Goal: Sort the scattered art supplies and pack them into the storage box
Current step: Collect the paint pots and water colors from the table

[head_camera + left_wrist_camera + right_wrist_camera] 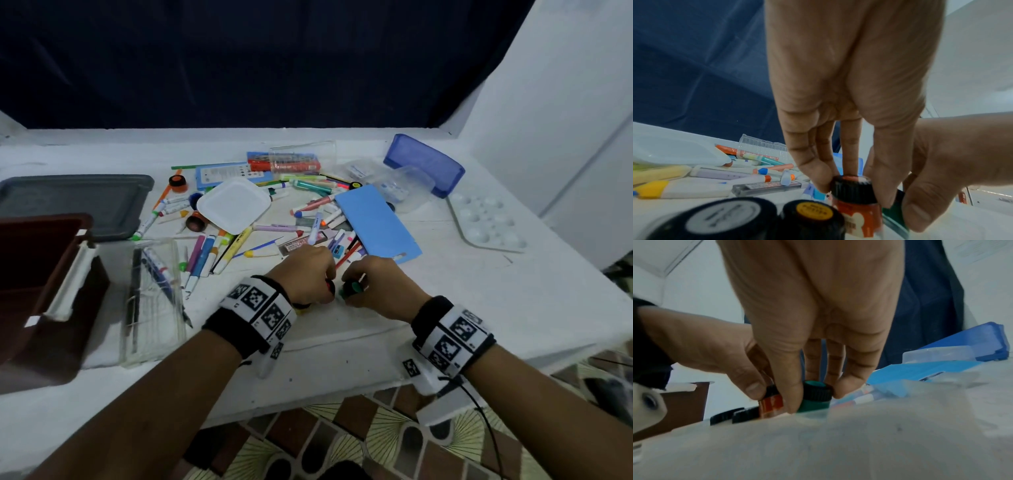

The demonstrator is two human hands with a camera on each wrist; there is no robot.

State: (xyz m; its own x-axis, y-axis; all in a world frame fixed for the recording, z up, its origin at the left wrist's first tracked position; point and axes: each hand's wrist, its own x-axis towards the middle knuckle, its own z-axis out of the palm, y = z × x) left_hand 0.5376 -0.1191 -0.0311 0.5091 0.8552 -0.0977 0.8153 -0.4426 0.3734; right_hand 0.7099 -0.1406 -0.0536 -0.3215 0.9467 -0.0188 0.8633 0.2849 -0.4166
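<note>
Most of the art supplies are still lying scattered across the white bench (445,308), so by my judgement the sorting is only getting started: markers (205,255), tubes and cases are sitting in a loose heap behind the hands, and what the brown storage box (41,274) at the left edge is holding cannot be told from here. The left hand (305,274) is pinching the black cap of an orange paint jar (856,203) with its fingers (812,170), while the right hand (380,284) is gripping a green paint jar (815,398) by its cap, the two jars standing upright and just beside each other near the front of the bench. Two more small black-capped jars, one with a yellow label (813,211), are standing next to them, which suggests the paints are being grouped.
</note>
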